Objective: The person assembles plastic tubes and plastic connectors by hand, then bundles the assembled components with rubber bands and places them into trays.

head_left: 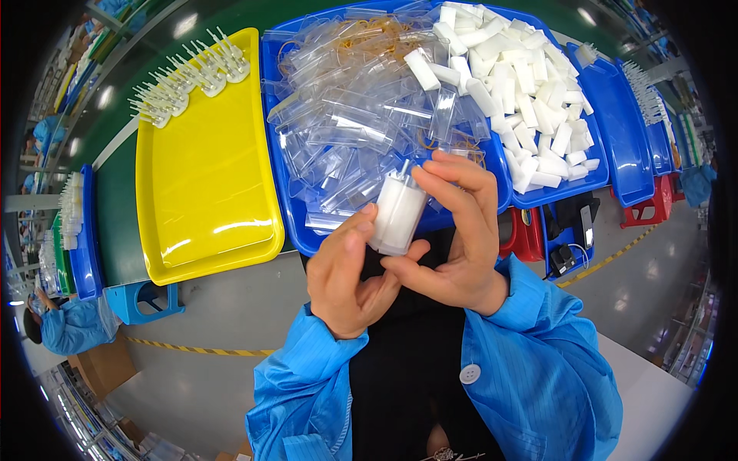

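Your left hand (346,269) and right hand (461,230) both grip a white block in a clear sleeve (398,211), held above the near edge of the blue tray (286,154) of sleeves.

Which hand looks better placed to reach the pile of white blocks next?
Probably the right hand: it is nearer the white plastic blocks in the right-side blue tray; the left hand grips the small white block from below.
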A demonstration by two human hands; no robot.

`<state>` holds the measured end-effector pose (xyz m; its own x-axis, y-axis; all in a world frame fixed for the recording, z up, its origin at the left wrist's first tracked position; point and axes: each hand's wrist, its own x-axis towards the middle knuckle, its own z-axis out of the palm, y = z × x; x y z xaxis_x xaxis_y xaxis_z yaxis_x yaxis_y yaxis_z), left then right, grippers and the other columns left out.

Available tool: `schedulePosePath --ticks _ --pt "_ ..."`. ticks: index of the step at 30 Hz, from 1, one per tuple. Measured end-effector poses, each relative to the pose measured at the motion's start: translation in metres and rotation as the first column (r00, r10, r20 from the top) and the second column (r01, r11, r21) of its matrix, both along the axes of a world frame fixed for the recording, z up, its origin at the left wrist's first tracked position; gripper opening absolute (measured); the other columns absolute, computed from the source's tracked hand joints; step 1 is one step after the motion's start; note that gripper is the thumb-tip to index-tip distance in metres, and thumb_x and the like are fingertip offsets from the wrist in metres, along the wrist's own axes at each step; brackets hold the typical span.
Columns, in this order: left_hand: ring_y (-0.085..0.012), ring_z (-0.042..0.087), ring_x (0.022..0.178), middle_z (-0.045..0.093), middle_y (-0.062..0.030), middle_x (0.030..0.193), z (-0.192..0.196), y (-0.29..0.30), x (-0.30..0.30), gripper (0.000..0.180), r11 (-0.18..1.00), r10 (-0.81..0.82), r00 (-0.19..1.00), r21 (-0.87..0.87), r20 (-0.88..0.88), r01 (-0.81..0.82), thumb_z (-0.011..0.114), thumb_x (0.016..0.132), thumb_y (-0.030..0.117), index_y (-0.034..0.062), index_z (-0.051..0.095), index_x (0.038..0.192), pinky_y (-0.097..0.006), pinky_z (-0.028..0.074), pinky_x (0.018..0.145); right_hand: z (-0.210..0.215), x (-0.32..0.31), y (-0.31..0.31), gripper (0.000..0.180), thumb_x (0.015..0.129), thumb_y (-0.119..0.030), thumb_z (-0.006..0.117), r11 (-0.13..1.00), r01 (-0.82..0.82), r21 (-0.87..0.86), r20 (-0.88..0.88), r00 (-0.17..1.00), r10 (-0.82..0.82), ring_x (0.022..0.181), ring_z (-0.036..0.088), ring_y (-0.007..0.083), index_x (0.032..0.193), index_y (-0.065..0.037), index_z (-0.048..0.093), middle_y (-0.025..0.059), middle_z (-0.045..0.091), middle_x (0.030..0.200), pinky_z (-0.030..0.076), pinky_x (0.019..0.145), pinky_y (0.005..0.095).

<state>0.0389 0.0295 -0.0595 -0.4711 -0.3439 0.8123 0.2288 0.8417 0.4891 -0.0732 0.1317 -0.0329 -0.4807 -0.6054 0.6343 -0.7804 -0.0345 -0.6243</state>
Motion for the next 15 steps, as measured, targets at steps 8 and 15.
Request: schedulePosePath --ticks 8,15 --pt "-0.0326 0.063 0.104 0.060 -0.0193 0.119 0.002 0.000 0.008 0.052 0.960 0.042 0.995 0.272 0.095 -0.066 0.086 0.065 0.002 -0.0019 0.064 0.112 -0.035 0.054 0.085 0.000 -0.012 0.008 0.041 0.073 -0.011 0.077 0.964 -0.173 -0.203 0.346 0.908 0.236 0.108 0.054 0.0269 0.109 0.001 0.061 0.0160 0.054 0.116 0.045 0.090 0.0345" --pt "-0.0321 0.060 0.105 0.058 -0.0165 0.116 0.019 0.004 0.007 0.045 0.948 -0.011 0.990 0.317 0.139 -0.034 0.080 0.066 -0.005 0.0010 0.066 0.109 -0.035 0.054 0.082 0.001 -0.013 0.009 0.020 0.076 -0.004 0.073 0.975 -0.174 -0.138 0.376 0.902 0.214 0.097 0.058 0.0225 0.095 -0.003 0.065 0.0122 0.061 0.103 0.045 0.085 0.0312"
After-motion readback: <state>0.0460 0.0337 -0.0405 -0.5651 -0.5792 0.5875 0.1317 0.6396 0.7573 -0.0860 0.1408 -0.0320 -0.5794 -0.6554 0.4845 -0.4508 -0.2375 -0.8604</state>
